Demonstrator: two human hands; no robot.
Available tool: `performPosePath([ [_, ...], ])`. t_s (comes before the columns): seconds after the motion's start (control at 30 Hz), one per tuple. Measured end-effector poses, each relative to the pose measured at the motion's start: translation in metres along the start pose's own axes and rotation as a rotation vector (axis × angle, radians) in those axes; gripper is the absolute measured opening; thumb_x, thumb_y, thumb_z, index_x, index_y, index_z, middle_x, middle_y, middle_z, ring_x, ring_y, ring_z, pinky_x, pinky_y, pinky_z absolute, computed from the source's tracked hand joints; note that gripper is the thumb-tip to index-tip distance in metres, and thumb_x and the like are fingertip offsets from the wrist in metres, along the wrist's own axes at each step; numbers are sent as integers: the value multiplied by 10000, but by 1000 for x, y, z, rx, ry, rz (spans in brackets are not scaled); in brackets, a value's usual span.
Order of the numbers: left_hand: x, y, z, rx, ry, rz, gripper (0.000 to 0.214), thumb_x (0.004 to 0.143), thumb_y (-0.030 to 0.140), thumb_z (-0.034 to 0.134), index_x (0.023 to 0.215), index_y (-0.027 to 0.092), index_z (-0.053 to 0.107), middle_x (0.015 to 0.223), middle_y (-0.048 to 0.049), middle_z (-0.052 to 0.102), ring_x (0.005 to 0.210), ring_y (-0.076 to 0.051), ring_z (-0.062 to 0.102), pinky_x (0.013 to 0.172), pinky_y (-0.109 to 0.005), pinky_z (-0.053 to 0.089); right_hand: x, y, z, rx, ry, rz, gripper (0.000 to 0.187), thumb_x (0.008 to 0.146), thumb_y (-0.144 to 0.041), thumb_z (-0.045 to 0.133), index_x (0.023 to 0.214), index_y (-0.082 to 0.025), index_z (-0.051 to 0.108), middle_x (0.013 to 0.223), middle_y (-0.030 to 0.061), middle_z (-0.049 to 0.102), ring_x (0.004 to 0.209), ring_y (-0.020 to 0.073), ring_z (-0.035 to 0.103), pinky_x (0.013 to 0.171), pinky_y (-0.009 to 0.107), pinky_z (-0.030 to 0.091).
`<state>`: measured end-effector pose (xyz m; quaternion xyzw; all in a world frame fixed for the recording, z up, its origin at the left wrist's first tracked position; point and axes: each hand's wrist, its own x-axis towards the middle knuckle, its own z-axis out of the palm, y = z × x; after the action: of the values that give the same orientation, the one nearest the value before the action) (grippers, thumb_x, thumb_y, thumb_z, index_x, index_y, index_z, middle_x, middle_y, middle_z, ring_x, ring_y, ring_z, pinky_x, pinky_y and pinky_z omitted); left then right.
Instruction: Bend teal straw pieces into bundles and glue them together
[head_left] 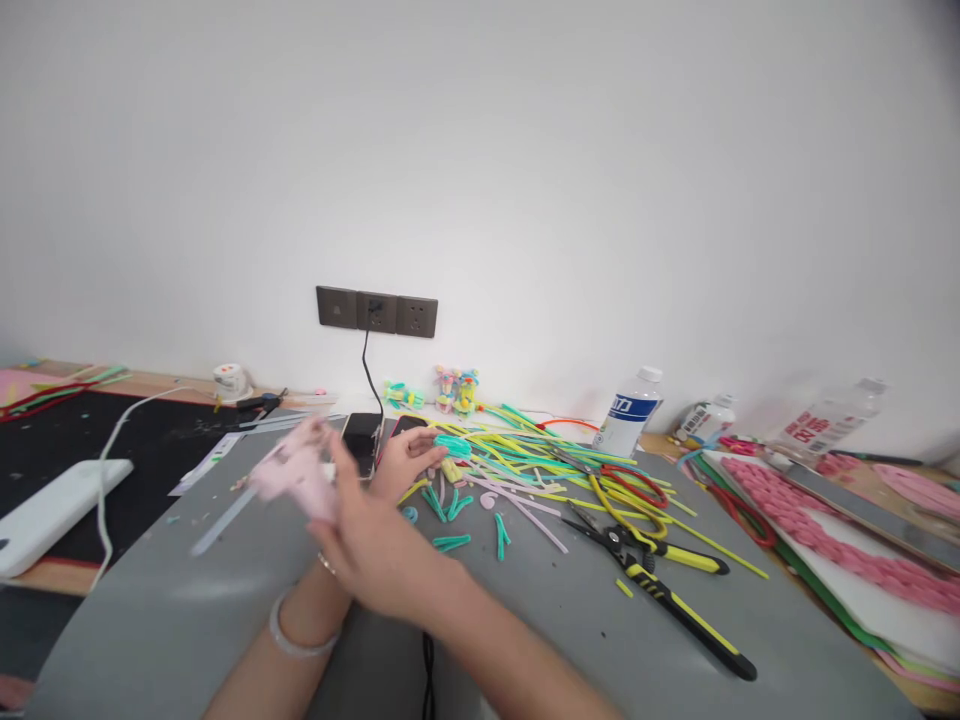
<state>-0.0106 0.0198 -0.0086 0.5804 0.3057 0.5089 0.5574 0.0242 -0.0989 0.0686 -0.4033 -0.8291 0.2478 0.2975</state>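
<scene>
My forearms cross over the grey mat (540, 620). My right hand (375, 545) is closed around a pale pink hot glue gun (296, 470), which is smeared by motion. Farther back, my left hand (409, 460) pinches a folded teal pipe cleaner piece (454, 447). A pale yellow piece (450, 470) sits just below those fingertips; whether it is held too, I cannot tell. Several bent teal pieces (501, 537) lie to the right of my hands. Behind them spreads a loose heap of yellow, teal and lilac pipe cleaners (525, 460).
Black-and-yellow pliers (615, 545) and scissors (622, 500) lie right of centre. A white bottle (630, 412) stands by the wall near small pipe cleaner figures (456, 390). A black adapter (362, 434) is at the back. A clear glue stick (223, 522) and white power strip (60, 515) are left.
</scene>
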Motion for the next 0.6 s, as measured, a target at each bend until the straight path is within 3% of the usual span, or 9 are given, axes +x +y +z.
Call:
performPosePath([
  [0.07, -2, 3, 2, -26, -43, -44, 420, 647, 377, 839, 961, 144, 687, 738, -20, 701, 628, -162, 672, 566, -265, 536, 17, -13, 27, -111, -62, -24, 866, 948, -302, 525, 1579, -105, -35, 1363, 241, 581, 1005, 340, 696, 867, 467, 562],
  [0.23, -3, 6, 4, -92, -66, -134, 564, 577, 405, 882, 1032, 164, 652, 774, -5, 704, 680, -161, 699, 652, -266, 559, 51, -23, 73, -164, -106, 26, 834, 946, -301, 511, 1565, -93, -8, 1270, 243, 635, 946, 377, 725, 716, 513, 608],
  [0.47, -3, 6, 6, -87, -75, -152, 531, 557, 449, 890, 943, 151, 678, 780, -24, 724, 680, -158, 693, 667, -270, 567, 66, -19, 98, -227, -349, 180, 886, 870, -226, 602, 1558, -53, 72, 1247, 300, 630, 985, 382, 723, 741, 499, 614],
  [0.6, -4, 5, 8, -89, -57, -168, 529, 532, 451, 901, 908, 148, 685, 792, -34, 741, 669, -154, 696, 656, -265, 576, 59, -18, 103, -275, -269, 167, 911, 848, -310, 653, 1551, -50, 135, 1232, 290, 637, 993, 369, 709, 757, 504, 605],
])
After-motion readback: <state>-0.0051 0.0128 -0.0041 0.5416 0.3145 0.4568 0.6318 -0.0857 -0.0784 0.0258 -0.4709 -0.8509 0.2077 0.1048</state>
